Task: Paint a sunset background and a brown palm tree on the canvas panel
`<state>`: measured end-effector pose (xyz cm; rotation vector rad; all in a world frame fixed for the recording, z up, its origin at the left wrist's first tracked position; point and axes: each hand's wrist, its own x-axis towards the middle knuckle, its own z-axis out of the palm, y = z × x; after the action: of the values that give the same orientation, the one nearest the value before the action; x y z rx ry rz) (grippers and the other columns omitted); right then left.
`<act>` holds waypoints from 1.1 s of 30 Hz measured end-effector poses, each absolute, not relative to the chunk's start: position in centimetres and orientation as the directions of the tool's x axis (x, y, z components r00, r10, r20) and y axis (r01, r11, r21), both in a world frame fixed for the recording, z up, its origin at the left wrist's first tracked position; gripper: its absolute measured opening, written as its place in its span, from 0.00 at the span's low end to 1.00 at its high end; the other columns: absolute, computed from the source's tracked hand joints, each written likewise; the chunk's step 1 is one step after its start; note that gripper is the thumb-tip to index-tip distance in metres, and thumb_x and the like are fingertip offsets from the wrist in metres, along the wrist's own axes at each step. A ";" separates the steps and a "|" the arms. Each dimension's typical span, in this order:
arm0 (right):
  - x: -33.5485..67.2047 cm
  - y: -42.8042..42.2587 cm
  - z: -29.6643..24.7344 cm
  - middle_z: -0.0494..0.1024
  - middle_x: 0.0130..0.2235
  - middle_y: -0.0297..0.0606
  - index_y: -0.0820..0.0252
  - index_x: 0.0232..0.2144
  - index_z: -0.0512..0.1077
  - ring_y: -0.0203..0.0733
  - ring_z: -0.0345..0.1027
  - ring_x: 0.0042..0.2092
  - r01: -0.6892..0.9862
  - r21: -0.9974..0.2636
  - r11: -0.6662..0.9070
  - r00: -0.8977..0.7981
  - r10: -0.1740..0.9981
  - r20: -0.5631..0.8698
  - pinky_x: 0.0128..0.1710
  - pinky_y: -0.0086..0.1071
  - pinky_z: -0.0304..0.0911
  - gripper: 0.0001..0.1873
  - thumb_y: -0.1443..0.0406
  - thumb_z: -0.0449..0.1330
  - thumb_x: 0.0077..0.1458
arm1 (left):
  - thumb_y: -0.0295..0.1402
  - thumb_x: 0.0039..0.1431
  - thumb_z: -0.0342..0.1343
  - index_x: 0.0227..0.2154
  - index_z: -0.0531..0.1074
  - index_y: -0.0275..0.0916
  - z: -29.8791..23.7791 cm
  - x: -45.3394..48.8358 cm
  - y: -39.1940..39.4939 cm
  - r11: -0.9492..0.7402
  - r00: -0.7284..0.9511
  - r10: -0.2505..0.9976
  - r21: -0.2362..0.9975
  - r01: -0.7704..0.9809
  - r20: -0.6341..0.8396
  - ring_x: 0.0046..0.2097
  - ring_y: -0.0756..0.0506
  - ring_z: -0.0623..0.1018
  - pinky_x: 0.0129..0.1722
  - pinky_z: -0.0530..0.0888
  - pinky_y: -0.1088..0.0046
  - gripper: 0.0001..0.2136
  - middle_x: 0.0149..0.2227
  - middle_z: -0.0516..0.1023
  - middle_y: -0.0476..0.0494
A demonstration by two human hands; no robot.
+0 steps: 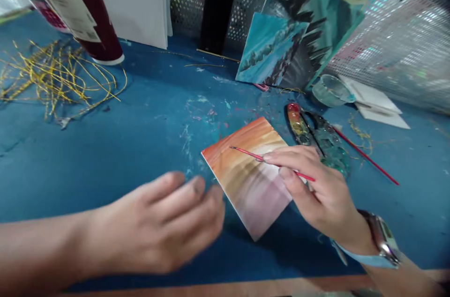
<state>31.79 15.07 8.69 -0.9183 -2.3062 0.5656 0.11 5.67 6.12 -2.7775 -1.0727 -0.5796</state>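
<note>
A thin red paintbrush (281, 166) is pinched between the thumb and fingers of my right hand (316, 184). Its dark tip lies over the orange part of a small painted card (242, 194), which grades from orange through cream to mauve. The card rests at a slant on the blue table, partly covered by that hand. Left of the card's edge is my left hand (172, 222), slightly blurred, with its fingers curled in and nothing showing in them. Beyond my right hand sits a paint palette (298, 126) smeared with red, yellow and teal.
A second red brush (369, 156) lies right of the palette, near a water cup (332, 91) and white cards (379, 100). Teal paintings (270, 48) and a black phone (218, 11) lean on the perforated back panel. Gold string (52, 77) and a maroon bottle (94, 11) occupy the left.
</note>
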 end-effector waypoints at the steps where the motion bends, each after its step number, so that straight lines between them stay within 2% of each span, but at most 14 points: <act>1: 31.7 15.2 8.4 0.90 0.51 0.27 0.13 0.65 0.75 0.58 0.86 0.52 0.470 -0.546 0.694 -0.610 0.702 0.368 0.52 0.66 0.77 0.26 0.58 0.60 0.75 | 0.35 0.81 0.48 0.56 0.85 0.53 6.2 0.1 5.2 -0.802 0.728 0.522 -0.036 0.597 0.444 0.58 0.44 0.81 0.52 0.80 0.67 0.18 0.61 0.86 0.53; 3: 31.6 15.4 8.0 0.90 0.52 0.27 0.21 0.68 0.74 0.56 0.86 0.53 0.463 -0.472 0.751 -0.639 0.651 0.409 0.51 0.61 0.77 0.28 0.62 0.59 0.75 | 0.39 0.81 0.50 0.53 0.87 0.49 6.0 0.2 4.9 -0.837 0.764 0.430 -0.106 0.537 0.481 0.55 0.43 0.78 0.49 0.79 0.65 0.18 0.59 0.87 0.50; 7: 31.7 15.5 7.8 0.90 0.51 0.33 0.53 0.61 0.79 0.44 0.84 0.56 0.434 -0.286 0.855 -0.714 0.519 0.469 0.56 0.44 0.71 0.18 0.70 0.59 0.74 | 0.31 0.85 0.44 0.59 0.84 0.39 5.4 0.3 5.6 -0.819 0.733 0.513 -0.003 0.574 0.446 0.56 0.41 0.78 0.53 0.74 0.62 0.21 0.59 0.86 0.44; 9: 31.5 15.4 7.9 0.90 0.51 0.33 0.58 0.57 0.79 0.39 0.81 0.58 0.436 -0.251 0.864 -0.744 0.503 0.439 0.60 0.38 0.67 0.15 0.72 0.57 0.75 | 0.30 0.85 0.41 0.61 0.83 0.36 5.1 0.3 5.6 -0.818 0.724 0.534 0.049 0.574 0.437 0.57 0.40 0.77 0.54 0.73 0.61 0.22 0.60 0.85 0.42; 13: 31.0 15.3 8.2 0.89 0.51 0.33 0.59 0.56 0.78 0.35 0.78 0.57 0.453 -0.257 0.854 -0.761 0.520 0.388 0.59 0.34 0.65 0.15 0.72 0.56 0.76 | 0.33 0.82 0.47 0.61 0.82 0.38 4.4 0.2 5.0 -0.816 0.718 0.554 0.105 0.568 0.421 0.60 0.39 0.77 0.57 0.74 0.60 0.19 0.63 0.84 0.43; 16: 30.8 15.0 8.6 0.88 0.49 0.33 0.58 0.55 0.77 0.34 0.77 0.56 0.422 -0.266 0.867 -0.794 0.495 0.354 0.58 0.33 0.65 0.14 0.73 0.55 0.75 | 0.38 0.81 0.53 0.64 0.82 0.40 4.1 0.1 4.7 -0.825 0.746 0.538 0.064 0.562 0.391 0.61 0.39 0.77 0.60 0.76 0.61 0.18 0.66 0.82 0.42; 19: 31.0 15.0 8.7 0.88 0.49 0.32 0.57 0.55 0.77 0.34 0.76 0.56 0.383 -0.289 0.877 -0.818 0.467 0.336 0.58 0.33 0.65 0.15 0.73 0.55 0.74 | 0.42 0.81 0.55 0.67 0.80 0.43 3.9 0.0 4.6 -0.844 0.785 0.506 0.020 0.536 0.357 0.65 0.39 0.77 0.63 0.77 0.62 0.20 0.67 0.81 0.42; 25: 31.3 15.1 8.1 0.87 0.54 0.34 0.58 0.58 0.78 0.34 0.77 0.59 0.504 -0.294 0.812 -0.723 0.583 0.371 0.63 0.33 0.66 0.16 0.73 0.59 0.74 | 0.36 0.81 0.57 0.68 0.80 0.44 3.3 -0.2 4.5 -0.836 0.780 0.511 -0.002 0.548 0.362 0.66 0.41 0.78 0.70 0.75 0.64 0.19 0.69 0.79 0.44; 31: 30.8 14.4 9.1 0.89 0.50 0.30 0.56 0.54 0.76 0.31 0.76 0.56 0.365 -0.279 0.888 -0.856 0.438 0.273 0.58 0.31 0.66 0.14 0.69 0.52 0.78 | 0.37 0.81 0.55 0.68 0.79 0.43 3.2 -0.2 4.1 -0.837 0.784 0.502 -0.024 0.547 0.366 0.66 0.40 0.77 0.71 0.75 0.63 0.19 0.69 0.79 0.43; 33: 30.9 14.6 8.9 0.89 0.52 0.31 0.56 0.56 0.76 0.31 0.76 0.57 0.411 -0.267 0.872 -0.826 0.480 0.296 0.59 0.31 0.65 0.14 0.69 0.53 0.78 | 0.36 0.80 0.56 0.66 0.80 0.45 3.2 -0.3 4.0 -0.832 0.780 0.508 -0.025 0.554 0.367 0.68 0.40 0.76 0.72 0.74 0.64 0.18 0.69 0.79 0.45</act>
<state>30.89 14.64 8.90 -0.6626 -2.6866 0.2723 -0.30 4.03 3.18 -2.8387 -0.8504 -0.5286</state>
